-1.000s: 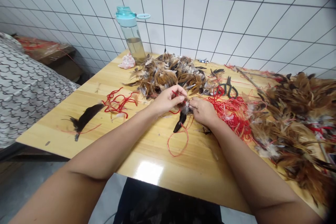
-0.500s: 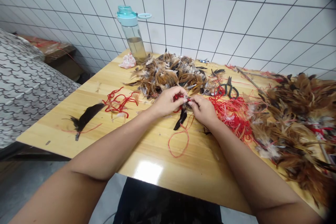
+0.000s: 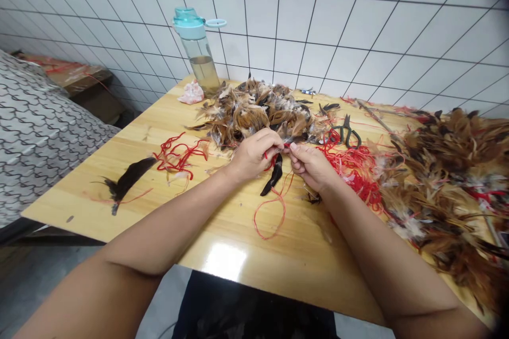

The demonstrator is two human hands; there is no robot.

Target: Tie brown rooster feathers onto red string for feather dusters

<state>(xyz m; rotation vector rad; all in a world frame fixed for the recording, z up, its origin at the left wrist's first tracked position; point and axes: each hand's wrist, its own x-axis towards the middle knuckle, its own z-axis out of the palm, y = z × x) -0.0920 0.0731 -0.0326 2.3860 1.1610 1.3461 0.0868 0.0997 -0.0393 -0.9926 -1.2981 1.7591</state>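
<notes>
Table (image 3: 222, 254) fills mid-frame, its bare front edge my working space. Feather heaps sit within reach: one at the right edge (image 3: 449, 180), one at upper centre (image 3: 258, 111). Just below that centre heap my left hand (image 3: 252, 156) and right hand (image 3: 312, 167) meet, each grip pinched narrow on red thread (image 3: 274, 212), from which a dark feather (image 3: 273, 177) hangs.
</notes>
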